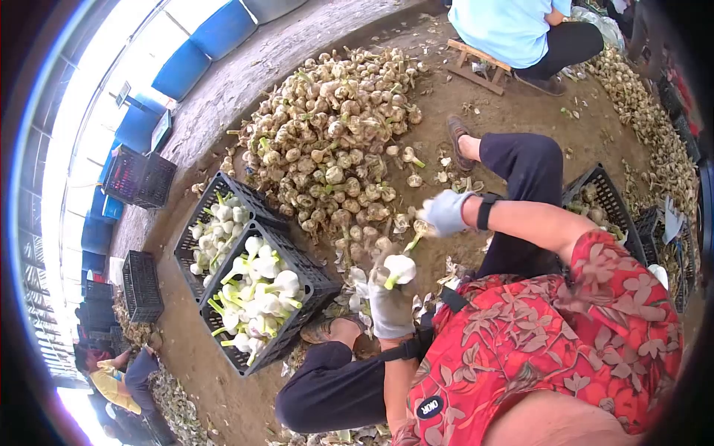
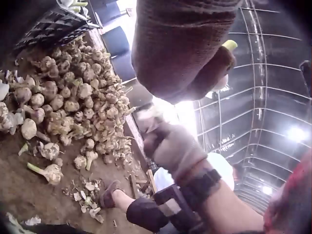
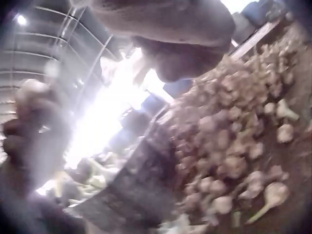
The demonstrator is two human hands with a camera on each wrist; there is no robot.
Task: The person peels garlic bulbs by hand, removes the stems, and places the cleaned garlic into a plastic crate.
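Observation:
In the head view my left hand (image 1: pixel 390 306) holds a white garlic bulb (image 1: pixel 400 270) with a short green stem. The left wrist view shows that glove (image 2: pixel 183 48) up close, the stem end (image 2: pixel 229 45) poking out beside it. My right hand (image 1: pixel 446 212), gloved too, is a short way beyond, apart from the left. Its curled fingers pinch something pale and blurred (image 2: pixel 149 117); what it is I cannot tell. In the right wrist view the right glove (image 3: pixel 170 29) fills the top, and the left hand (image 3: pixel 41 131) is a blur at the left.
A big heap of unpeeled garlic (image 1: pixel 335 126) lies on the dirt floor. Black crates (image 1: pixel 294 316) of white bulbs stand beside my left leg. Another crate (image 1: pixel 604 178) is at my right. Someone in light blue (image 1: pixel 506 30) sits on a wooden stool (image 1: pixel 476 70). Skins and loose bulbs litter the ground.

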